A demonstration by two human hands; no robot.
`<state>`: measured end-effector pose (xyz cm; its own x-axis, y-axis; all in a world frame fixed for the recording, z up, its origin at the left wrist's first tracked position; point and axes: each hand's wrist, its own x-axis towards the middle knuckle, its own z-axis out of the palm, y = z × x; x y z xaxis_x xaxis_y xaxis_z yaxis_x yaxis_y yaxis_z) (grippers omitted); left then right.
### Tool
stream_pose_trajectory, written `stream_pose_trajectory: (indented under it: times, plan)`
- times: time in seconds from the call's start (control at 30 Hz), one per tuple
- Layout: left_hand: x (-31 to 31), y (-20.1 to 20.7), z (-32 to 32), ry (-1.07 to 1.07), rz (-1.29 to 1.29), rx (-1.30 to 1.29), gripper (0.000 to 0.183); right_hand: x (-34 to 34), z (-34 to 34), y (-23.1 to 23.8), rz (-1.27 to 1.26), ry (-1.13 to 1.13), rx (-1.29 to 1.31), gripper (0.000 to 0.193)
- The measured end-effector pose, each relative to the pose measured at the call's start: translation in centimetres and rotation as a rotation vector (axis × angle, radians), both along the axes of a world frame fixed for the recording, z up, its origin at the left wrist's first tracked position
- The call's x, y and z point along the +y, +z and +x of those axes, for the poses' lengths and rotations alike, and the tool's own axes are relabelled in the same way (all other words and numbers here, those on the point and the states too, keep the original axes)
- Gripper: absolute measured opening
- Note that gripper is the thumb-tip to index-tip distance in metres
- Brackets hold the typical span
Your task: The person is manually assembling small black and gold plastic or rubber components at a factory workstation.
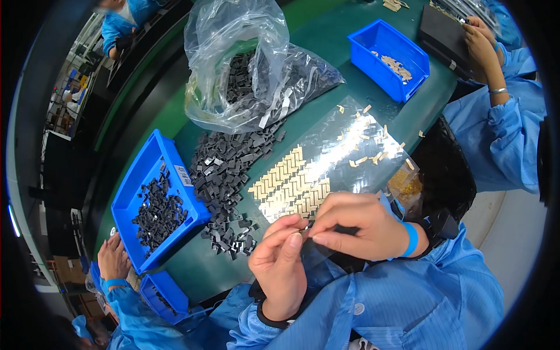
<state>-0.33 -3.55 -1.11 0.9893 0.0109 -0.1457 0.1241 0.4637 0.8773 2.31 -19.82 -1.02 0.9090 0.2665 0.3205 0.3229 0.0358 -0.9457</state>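
Close to my body, my left hand (280, 265) and my right hand (361, 230) meet at the fingertips. Both are closed in a pinch around something small and dark, mostly hidden by the fingers. Just beyond them lies a clear sheet (326, 154) bearing rows of small tan L-shaped stickers (289, 181), with looser ones scattered over its far right part. Left of the sheet spreads a heap of small black rectangular parts (224, 166), some with shiny faces, reaching down near my left hand.
A blue bin (121, 201) of black parts stands at left, a smaller blue bin (153, 281) below it. Behind the heap sits a clear plastic bag (201, 93) of black parts. Another blue bin (370, 73) holds tan pieces. Co-workers' hands (484, 49) show at right and left.
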Motion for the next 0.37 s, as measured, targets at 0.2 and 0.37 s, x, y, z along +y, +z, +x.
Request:
stream_pose_trajectory:
  times: [0.2,0.37]
  plan:
    - [-0.11,0.03,-0.11,-0.041,0.008,-0.023,0.012,0.67,-0.15,-0.60,-0.028,-0.015,-0.046,0.009]
    - [0.01,-0.09,-0.12,-0.071,0.041,-0.022,0.013,0.63,-0.41,-0.43,-0.101,-0.040,-0.021,0.011]
